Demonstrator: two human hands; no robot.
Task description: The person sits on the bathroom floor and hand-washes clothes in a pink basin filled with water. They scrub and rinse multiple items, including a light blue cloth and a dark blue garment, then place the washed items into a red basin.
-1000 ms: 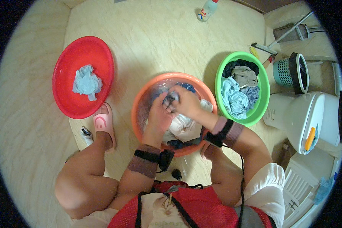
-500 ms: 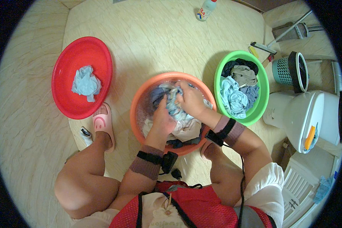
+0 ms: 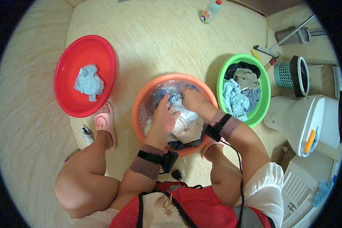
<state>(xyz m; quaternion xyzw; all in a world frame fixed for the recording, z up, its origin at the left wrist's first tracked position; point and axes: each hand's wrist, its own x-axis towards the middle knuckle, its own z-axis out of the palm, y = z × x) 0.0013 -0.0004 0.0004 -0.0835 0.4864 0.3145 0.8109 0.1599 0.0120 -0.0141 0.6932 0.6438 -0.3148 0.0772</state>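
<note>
An orange basin (image 3: 138,123) of soapy water and soaked clothes stands between my feet. My left hand (image 3: 165,117) is over the wash with its fingers loosely apart, beside a bluish patterned garment (image 3: 174,99). In the far right part of the basin, my right hand (image 3: 193,100) is closed at the blue cloth by the waterline; its fingertips are partly hidden. Nearer to me in the basin lie a cream garment (image 3: 189,130) and a dark one (image 3: 192,144).
To the left sits a red basin (image 3: 66,91) with a pale blue cloth (image 3: 89,83). A green basin (image 3: 265,100) of clothes is at the right, near a toilet (image 3: 292,114) and a teal basket (image 3: 283,74). A bottle (image 3: 210,12) stands at the far side.
The patterned garment, held up between both hands before, is now lower in the water. My left hand's fingers have loosened from it. The view has shifted slightly.
</note>
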